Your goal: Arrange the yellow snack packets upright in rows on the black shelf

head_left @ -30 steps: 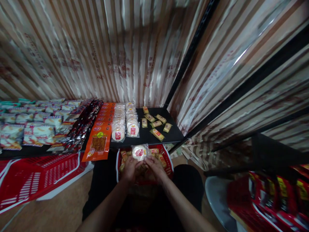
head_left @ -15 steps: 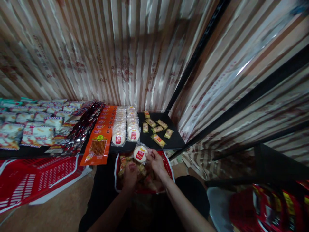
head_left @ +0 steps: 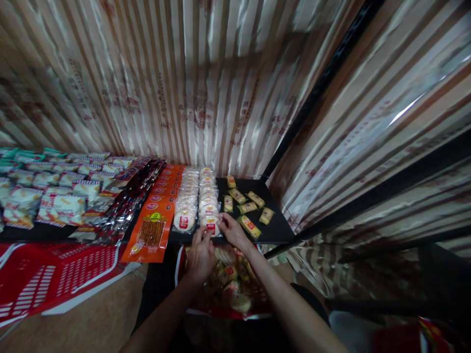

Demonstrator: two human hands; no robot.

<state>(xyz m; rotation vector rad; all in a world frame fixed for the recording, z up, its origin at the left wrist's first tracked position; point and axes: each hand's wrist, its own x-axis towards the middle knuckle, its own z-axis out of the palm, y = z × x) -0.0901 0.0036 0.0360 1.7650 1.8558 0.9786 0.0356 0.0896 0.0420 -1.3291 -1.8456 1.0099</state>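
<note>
Where the shelf (head_left: 278,227) ends, left hand (head_left: 200,252) and right hand (head_left: 232,232) fingers pinch one cake packet (head_left: 211,225) between them, its row (head_left: 206,193) running straight beyond.

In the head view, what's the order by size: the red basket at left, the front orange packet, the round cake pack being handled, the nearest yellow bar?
1. red basket, though it lies nearer the camera, which flatters it.
2. orange packet.
3. round cake pack.
4. yellow bar.
</note>
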